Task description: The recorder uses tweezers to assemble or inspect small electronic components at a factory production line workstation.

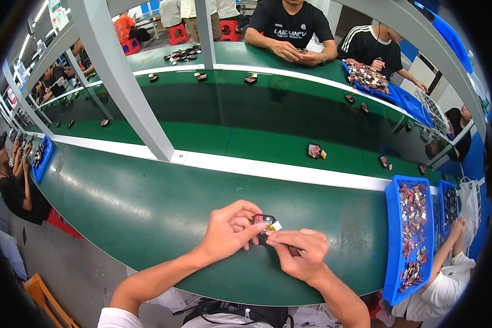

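Observation:
My left hand [228, 232] holds a small black-cased part [261, 219] with a reddish inside, its thumb and fingers closed around the left side. From the part's right edge a white and yellow tab [277, 225] sticks out. The fingers of my right hand [302, 252] are pinched together at the part's lower right, just under the tab. What lies between those fingertips is too small to make out. Both hands are just above the green worktop [147, 218], near its front edge.
Beyond a white rail, a green conveyor belt [229, 131] carries similar black parts [315, 151]. At right stands a blue tray [392, 240] of small reddish pieces, with another person's hands [458, 228] beyond it. A grey post [126, 82] rises at left. Several people work around the line.

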Demonstrator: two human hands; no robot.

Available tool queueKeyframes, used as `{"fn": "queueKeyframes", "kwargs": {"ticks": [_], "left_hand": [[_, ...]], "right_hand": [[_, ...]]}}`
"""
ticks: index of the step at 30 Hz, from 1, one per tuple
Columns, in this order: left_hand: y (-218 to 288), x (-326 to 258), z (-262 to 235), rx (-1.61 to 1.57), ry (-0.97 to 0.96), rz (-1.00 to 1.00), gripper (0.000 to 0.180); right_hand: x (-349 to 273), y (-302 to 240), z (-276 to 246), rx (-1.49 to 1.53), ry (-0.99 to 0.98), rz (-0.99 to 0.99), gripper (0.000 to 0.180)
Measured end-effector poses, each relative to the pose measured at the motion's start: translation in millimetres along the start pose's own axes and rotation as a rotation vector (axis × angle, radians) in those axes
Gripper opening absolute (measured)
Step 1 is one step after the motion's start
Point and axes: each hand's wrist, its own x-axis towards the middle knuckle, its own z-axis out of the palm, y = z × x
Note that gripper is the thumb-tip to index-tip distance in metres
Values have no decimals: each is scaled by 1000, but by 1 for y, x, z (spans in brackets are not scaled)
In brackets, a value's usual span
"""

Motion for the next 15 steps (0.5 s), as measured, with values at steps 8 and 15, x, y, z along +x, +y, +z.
{"fn": "queueKeyframes", "kwargs": {"ticks": [8,15], "left_hand": [[-4,2,-2,-10,5,-24,22],[-1,5,-7,-35,-32,-114,19]], "right_hand": [[0,1,2,-11,-19,-22,14],[0,0,4,30,-40,30,13]]}}
